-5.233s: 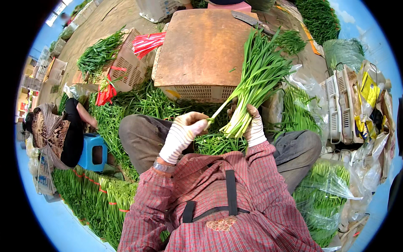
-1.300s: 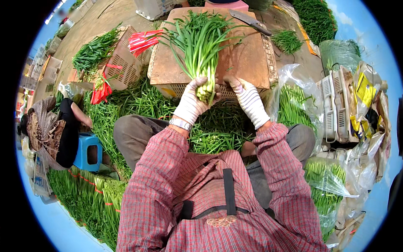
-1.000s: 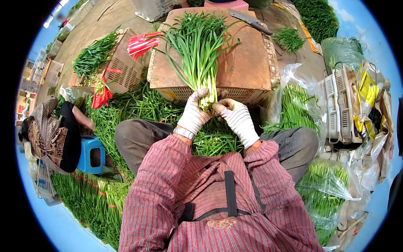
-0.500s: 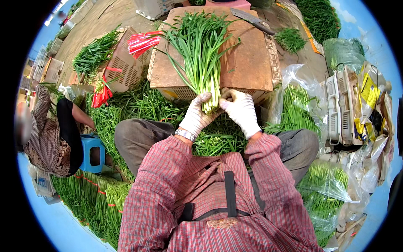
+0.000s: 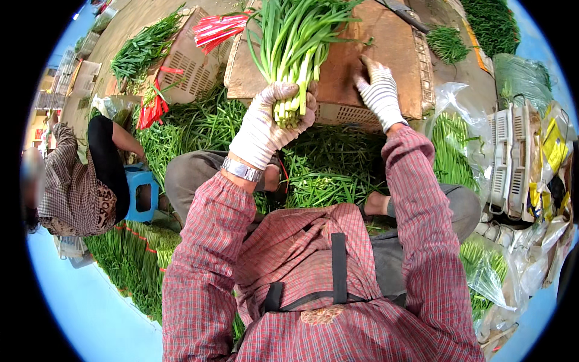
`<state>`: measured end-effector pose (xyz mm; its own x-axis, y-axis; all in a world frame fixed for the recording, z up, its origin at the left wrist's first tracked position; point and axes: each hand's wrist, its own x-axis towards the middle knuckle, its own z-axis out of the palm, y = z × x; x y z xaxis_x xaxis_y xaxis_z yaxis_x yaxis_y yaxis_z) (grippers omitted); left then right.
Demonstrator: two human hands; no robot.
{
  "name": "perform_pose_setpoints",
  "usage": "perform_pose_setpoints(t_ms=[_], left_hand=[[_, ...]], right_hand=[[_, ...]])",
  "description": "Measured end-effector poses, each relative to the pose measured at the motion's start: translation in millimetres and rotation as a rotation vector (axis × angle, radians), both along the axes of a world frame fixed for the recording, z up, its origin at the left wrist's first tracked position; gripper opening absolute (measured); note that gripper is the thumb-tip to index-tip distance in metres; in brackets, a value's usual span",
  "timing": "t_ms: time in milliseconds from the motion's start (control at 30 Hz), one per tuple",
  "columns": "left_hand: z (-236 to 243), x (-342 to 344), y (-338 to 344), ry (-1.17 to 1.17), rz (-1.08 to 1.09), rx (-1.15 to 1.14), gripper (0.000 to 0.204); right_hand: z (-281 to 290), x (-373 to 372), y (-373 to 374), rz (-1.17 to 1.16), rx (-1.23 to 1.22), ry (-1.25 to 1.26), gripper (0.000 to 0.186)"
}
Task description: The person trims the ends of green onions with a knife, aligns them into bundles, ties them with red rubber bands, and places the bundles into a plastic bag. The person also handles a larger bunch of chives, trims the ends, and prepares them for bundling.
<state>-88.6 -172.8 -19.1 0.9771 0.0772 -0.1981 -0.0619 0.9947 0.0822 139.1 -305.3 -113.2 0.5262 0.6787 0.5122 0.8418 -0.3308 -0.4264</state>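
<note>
My left hand [image 5: 274,120], in a white striped glove, is closed around the lower stalks of a bunch of chives [image 5: 298,48]. The cut stalk ends point toward me, and the long green leaves fan out over a brown board [image 5: 386,54] on a plastic crate [image 5: 347,114]. My right hand [image 5: 380,93], gloved alike, is apart from the bunch. It is over the board's front right part with its fingers stretched out and nothing in them. A knife's dark handle [image 5: 411,19] shows at the board's far right; its blade is mostly out of view.
Left of the board lie red-and-white strips [image 5: 218,31] and a crate [image 5: 196,60] with chives on it. Loose greens [image 5: 325,169] cover the ground before me. A person [image 5: 78,187] sits at the left by a blue stool [image 5: 142,190]. Bagged chives [image 5: 452,148] and white crates [image 5: 506,160] stand right.
My right hand has let go of the stalk ends and moved right over the board. My left hand now grips the bunch alone. The whole view has shifted somewhat.
</note>
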Motion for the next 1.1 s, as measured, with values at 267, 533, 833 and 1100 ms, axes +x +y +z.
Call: perform_pose_setpoints(t_ms=[267,533,833,1100], left_hand=[[14.6,-12.8,10.2,-0.065,0.056,-0.066,0.052],[-20.2,-31.2,7.1,0.197,0.143,0.083,0.046],[-31.2,-34.3,-6.0,0.279,0.114,0.197,0.035],[-53.9,-26.4,2.0,0.206,0.058,0.036,0.048]], right_hand=[[1.5,-179.3,-4.2,0.537,-0.545,0.513,0.030],[43.5,-168.8,-4.6,-0.043,0.520,1.202,0.040],[64.6,-139.6,21.2,0.132,0.140,0.186,0.019],[70.6,-132.6,4.5,-0.046,0.299,1.000,0.037]])
